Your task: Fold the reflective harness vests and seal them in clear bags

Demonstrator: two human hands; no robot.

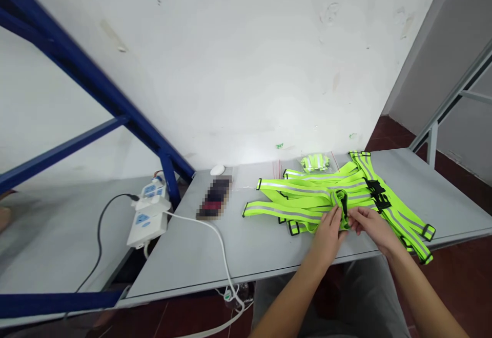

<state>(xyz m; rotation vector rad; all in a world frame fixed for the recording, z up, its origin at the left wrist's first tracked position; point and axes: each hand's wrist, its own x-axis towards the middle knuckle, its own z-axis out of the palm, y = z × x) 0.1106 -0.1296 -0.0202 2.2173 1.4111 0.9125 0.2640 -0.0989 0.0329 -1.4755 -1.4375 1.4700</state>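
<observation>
A pile of neon-green reflective vest straps (307, 194) with grey bands and black buckles lies on the grey table (253, 245). My left hand (328, 233) and my right hand (369, 225) meet at the pile's near edge. Both pinch a folded loop of green strap (341, 202) with a black edge between the fingertips. A black buckle (376, 194) sits just beyond my right hand. Some straps hang over the table's front right edge.
A small clear bag of green straps (315, 162) lies near the wall. A phone (215, 198) and a white round object (217, 170) lie left of the pile. A white power strip (148, 215) with cables sits at the table's left edge. A blue metal frame (115, 107) stands to the left.
</observation>
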